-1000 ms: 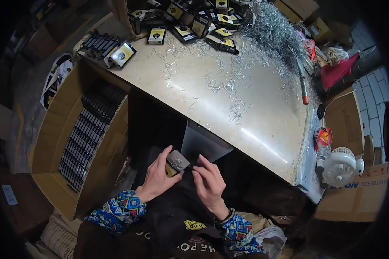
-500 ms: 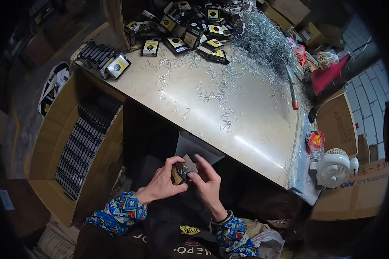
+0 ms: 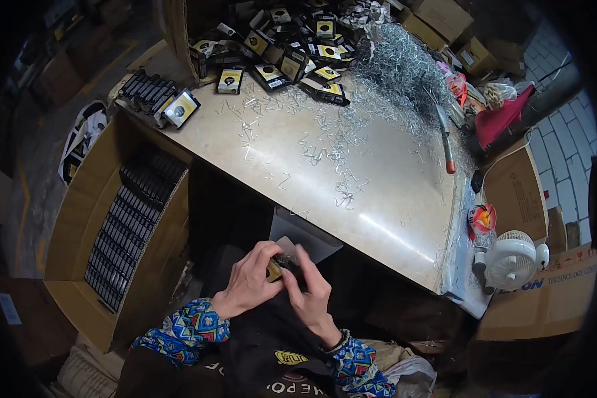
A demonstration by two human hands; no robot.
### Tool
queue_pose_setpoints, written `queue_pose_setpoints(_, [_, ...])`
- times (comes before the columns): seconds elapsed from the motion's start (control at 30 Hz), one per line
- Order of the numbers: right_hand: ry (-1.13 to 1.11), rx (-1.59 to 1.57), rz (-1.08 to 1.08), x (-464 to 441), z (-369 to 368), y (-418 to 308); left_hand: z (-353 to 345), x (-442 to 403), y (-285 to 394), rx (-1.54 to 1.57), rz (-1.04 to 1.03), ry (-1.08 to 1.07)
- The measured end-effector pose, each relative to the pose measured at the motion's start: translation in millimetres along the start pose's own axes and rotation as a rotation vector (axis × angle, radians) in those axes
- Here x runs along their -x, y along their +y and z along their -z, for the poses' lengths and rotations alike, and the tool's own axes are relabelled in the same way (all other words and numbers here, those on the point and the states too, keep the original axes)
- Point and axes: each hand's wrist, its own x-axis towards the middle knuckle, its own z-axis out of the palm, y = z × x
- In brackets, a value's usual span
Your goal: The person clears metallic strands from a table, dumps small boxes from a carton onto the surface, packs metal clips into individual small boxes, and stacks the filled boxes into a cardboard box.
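My left hand is closed around a small black and yellow box, held above my lap in front of the table edge. A grey flap stands up at the box's far end. Curled against the right side of the same box is my right hand, its thumb pressed at the opening and its index finger smeared by motion. Between the hands I see a dark, shiny patch, too small to make out. Bent metal wire hooks lie scattered on the table beyond.
A heap of black and yellow boxes and a tangle of wire hooks cover the table's back. Packed boxes fill an open carton on the left; more stand in a row above it. At right are a red-tipped tool and a white fan.
My right hand has closed in on the box, its fingers bending more over the open end. My left hand still grips the box, with its fingers covering more of it. The view has shifted slightly.
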Motion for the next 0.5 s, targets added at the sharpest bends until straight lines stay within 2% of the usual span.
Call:
queue_pose_setpoints(0.13, [0.011, -0.545, -0.306, -2.3, -0.7, -4.1, 7.3, -5.5, 21.3, -0.021, 0.302, 0.029])
queue_pose_setpoints(0.3, [0.093, -0.427, -0.389, -6.0, -0.7, -17.8, -3.3, -2.0, 12.7, -0.065, 0.185, -0.021])
queue_pose_setpoints(0.5, [0.049, -0.463, -0.532, -18.1, 10.3, -9.4, 0.4, -6.1, 17.9, -0.033, 0.191, -0.018])
